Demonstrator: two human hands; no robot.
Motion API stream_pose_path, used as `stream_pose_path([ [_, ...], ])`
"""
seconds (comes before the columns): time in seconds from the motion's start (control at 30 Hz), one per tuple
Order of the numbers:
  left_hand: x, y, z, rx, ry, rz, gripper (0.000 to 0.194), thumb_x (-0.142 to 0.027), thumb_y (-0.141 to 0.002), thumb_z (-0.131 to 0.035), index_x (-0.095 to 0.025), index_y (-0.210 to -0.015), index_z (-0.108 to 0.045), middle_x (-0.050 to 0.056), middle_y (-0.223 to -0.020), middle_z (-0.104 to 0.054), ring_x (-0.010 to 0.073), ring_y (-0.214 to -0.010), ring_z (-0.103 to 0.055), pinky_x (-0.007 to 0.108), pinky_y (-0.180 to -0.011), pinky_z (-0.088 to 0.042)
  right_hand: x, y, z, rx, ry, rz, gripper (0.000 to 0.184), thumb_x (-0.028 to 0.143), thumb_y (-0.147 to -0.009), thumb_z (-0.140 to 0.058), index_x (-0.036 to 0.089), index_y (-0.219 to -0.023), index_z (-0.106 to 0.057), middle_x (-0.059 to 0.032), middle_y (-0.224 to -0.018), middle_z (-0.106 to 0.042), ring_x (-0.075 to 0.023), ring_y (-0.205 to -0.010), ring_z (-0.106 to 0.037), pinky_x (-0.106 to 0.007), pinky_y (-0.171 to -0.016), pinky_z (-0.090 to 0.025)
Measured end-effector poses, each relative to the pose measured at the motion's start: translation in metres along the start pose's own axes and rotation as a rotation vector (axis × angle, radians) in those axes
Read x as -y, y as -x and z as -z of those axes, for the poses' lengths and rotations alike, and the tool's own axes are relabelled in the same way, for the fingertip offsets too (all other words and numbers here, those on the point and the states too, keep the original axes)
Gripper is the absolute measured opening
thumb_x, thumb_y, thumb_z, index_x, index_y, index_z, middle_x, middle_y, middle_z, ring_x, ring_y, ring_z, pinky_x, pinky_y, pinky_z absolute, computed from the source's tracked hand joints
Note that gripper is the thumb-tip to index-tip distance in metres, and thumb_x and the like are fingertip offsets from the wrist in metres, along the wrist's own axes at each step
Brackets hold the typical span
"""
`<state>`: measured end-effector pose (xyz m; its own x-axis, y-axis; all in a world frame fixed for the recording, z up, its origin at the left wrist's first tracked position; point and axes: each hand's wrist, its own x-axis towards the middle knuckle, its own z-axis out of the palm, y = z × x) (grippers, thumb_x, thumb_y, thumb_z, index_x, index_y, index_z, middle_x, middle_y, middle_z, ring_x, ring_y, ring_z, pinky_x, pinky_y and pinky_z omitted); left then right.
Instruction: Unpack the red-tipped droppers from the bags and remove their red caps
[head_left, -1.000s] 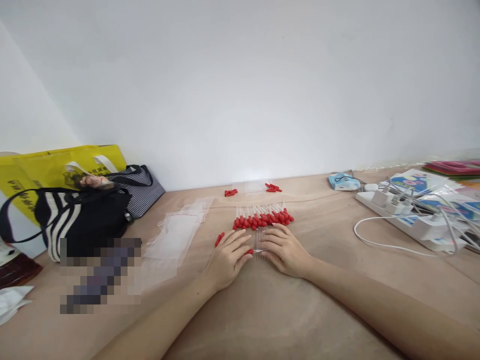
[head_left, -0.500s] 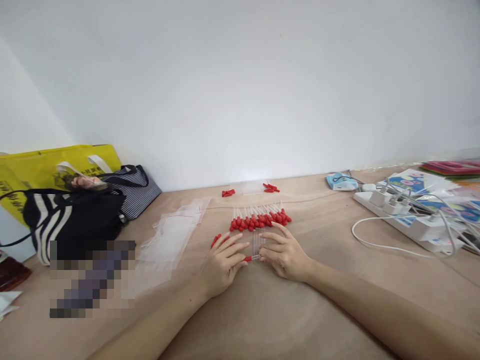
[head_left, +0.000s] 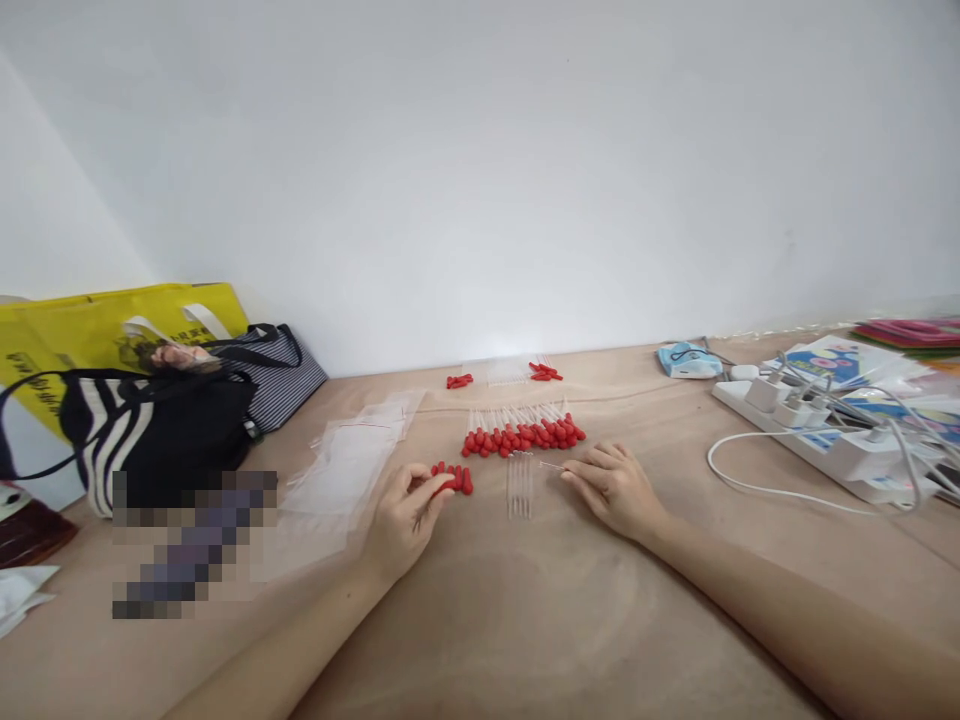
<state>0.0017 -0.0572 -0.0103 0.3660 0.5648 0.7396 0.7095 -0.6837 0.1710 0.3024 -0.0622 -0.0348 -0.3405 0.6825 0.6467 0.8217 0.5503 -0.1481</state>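
Observation:
My left hand (head_left: pixel 409 510) is closed in a pinch on a red rubber bulb (head_left: pixel 445 486), beside several loose red bulbs (head_left: pixel 466 480) on the table. Thumb and fingers of my right hand (head_left: pixel 611 490) pinch a thin clear tube (head_left: pixel 551 464), its free end pointing left; my fingers hide the rest. Between the hands lies a row of several clear tubes (head_left: pixel 519 488), side by side. Just beyond them, many droppers with red bulbs (head_left: pixel 523 437) lie in a row, bulbs toward me and clear stems toward the wall.
Clear plastic bags (head_left: pixel 345 460) lie at left, near a black bag (head_left: pixel 161 435) and a yellow bag (head_left: pixel 184 310). More tubes (head_left: pixel 510 372) and red bulbs (head_left: pixel 545 372) lie by the wall. At right are a power strip (head_left: pixel 795 430) with white cables and a blue mask (head_left: pixel 686 361).
My hands have moved apart, the left toward the loose red bulbs and the right rightward. The red bulb and clear tube that met between them no longer show there, and the tube row is uncovered.

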Motion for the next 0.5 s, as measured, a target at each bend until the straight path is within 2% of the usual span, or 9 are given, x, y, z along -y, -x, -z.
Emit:
stream_pose_path([
  [0.1,0.002,-0.005,-0.008,0.001,0.033,0.223,0.024,-0.035,-0.081,-0.046,-0.019,-0.09,-0.062,0.001,-0.07,-0.05,0.0114,-0.058,-0.051,0.023,-0.054,-0.045,0.01,-0.004,-0.006,0.101,-0.026,-0.111,0.023,0.026,-0.084,-0.041,0.023,-0.089,-0.063,-0.002,-0.071,-0.064,-0.0138,-0.066,-0.055,-0.029,-0.064,-0.03],
  [0.23,0.013,-0.014,-0.014,0.058,0.069,0.502,0.03,-0.042,-0.073,-0.053,-0.018,-0.091,-0.054,-0.003,-0.063,-0.053,0.0109,-0.052,-0.049,0.024,-0.052,-0.043,0.021,-0.012,-0.011,0.153,-0.036,-0.285,0.024,0.016,-0.076,-0.042,0.022,-0.092,-0.06,-0.0006,-0.079,-0.065,-0.0132,-0.067,-0.056,-0.027,-0.063,-0.028],
  [0.33,0.019,-0.022,-0.017,0.101,0.025,0.559,0.031,-0.045,-0.069,-0.055,-0.018,-0.082,-0.051,-0.003,-0.063,-0.056,0.0117,-0.053,-0.05,0.024,-0.054,-0.042,0.025,-0.018,-0.014,0.18,-0.017,-0.38,0.025,0.015,-0.073,-0.043,0.021,-0.091,-0.059,-0.0008,-0.083,-0.065,-0.0149,-0.072,-0.057,-0.027,-0.064,-0.028],
  [0.5,0.018,-0.028,-0.023,0.185,-0.022,0.524,0.031,-0.05,-0.068,-0.054,-0.019,-0.07,-0.049,-0.003,-0.058,-0.055,0.0125,-0.054,-0.051,0.024,-0.053,-0.038,0.035,-0.026,-0.018,0.207,-0.04,-0.399,0.025,0.017,-0.074,-0.042,0.022,-0.092,-0.059,-0.0022,-0.091,-0.063,-0.0167,-0.081,-0.056,-0.028,-0.065,-0.028],
])
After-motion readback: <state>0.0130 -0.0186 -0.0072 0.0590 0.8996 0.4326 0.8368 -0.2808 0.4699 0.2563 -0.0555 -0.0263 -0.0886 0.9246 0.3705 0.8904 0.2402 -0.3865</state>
